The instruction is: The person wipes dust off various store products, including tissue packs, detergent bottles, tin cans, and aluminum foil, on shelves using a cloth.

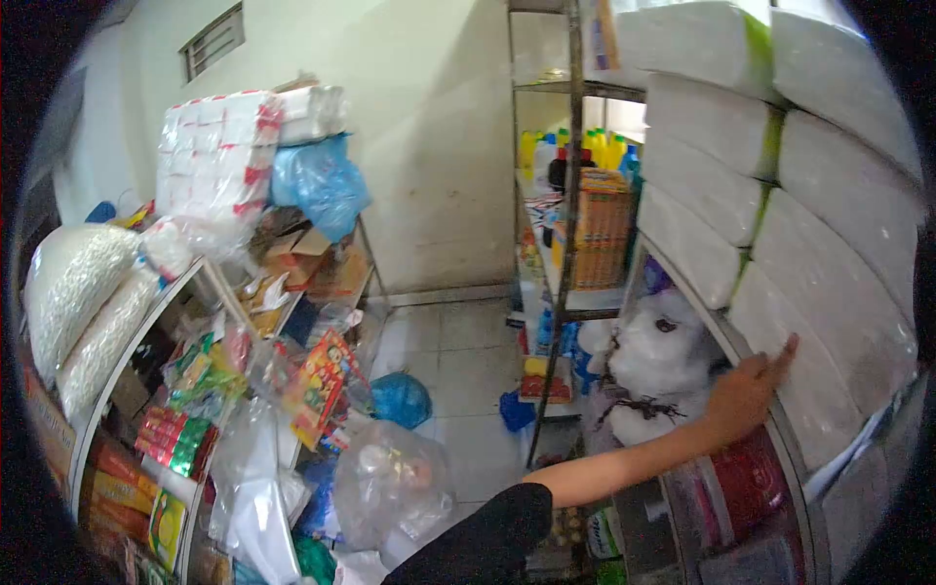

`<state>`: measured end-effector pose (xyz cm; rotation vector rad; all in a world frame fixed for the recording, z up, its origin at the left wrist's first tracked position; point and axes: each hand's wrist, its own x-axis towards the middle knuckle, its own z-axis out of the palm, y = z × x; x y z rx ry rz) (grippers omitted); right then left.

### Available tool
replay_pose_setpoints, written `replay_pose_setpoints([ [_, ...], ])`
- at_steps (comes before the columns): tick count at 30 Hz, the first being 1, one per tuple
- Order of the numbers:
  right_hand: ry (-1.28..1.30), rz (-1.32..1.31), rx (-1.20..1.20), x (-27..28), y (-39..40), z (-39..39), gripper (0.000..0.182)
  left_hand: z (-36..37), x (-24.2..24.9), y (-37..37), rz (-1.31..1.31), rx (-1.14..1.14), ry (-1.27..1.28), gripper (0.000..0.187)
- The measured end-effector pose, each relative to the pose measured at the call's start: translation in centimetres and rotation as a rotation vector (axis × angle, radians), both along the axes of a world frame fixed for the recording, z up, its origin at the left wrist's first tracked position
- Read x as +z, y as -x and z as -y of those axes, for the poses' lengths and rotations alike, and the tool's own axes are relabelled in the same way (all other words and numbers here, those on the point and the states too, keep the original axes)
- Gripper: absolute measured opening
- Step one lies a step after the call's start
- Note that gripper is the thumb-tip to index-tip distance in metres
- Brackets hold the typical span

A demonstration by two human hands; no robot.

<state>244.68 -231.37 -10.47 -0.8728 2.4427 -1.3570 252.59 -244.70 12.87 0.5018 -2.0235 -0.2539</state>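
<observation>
My left hand (746, 392) reaches across to the right side, and the arm in a black short sleeve enters from the bottom middle. At least one finger is stretched out, its tip against a stack of white plastic-wrapped packs (809, 322). Nothing shows between the fingers, and the other fingers are hard to make out. Beneath the hand runs the metal shelf edge (785, 448) that carries the packs. White bagged goods (663, 341) lie left of the hand, with red-pink packs (746, 483) lower down. My right hand is not in view.
Cluttered shelves with bags and packets (205, 370) line the left side, topped by a white-and-red wrapped bundle (214, 151). A blue bag (401, 400) and a clear bag (395, 483) sit low near the tiled floor (453, 341). A metal rack (573, 127) holds bottles.
</observation>
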Motion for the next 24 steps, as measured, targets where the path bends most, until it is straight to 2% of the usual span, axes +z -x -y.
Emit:
replay_pose_setpoints([
  [3,0.066,0.010,0.081,0.8,-1.6,1.3,0.061,0.3,-0.7,1.2,-0.107,0.026,0.061,0.077],
  [9,0.129,0.027,0.201,2.6,-6.1,2.9,0.062,0.9,-0.1,0.3,0.068,-0.098,0.020,0.070],
  [12,0.133,0.060,0.227,3.0,-9.2,3.5,0.063,1.5,-0.8,2.2,0.133,-0.185,-0.052,0.080],
  [14,0.120,0.087,0.235,3.1,-11.0,3.4,0.063,1.5,-3.1,5.5,0.024,-0.116,0.006,0.078],
  [18,0.067,0.166,0.215,3.1,-14.9,2.7,0.064,1.4,-2.7,4.4,-0.059,-0.241,0.034,0.075],
  [21,0.015,0.244,0.189,3.1,-17.9,1.8,0.064,0.6,-3.1,5.7,-0.347,-0.059,0.126,0.074],
  [24,-0.039,0.317,0.166,3.1,-20.9,1.0,0.064,2.3,-1.7,2.1,0.089,-0.614,-0.278,0.072],
])
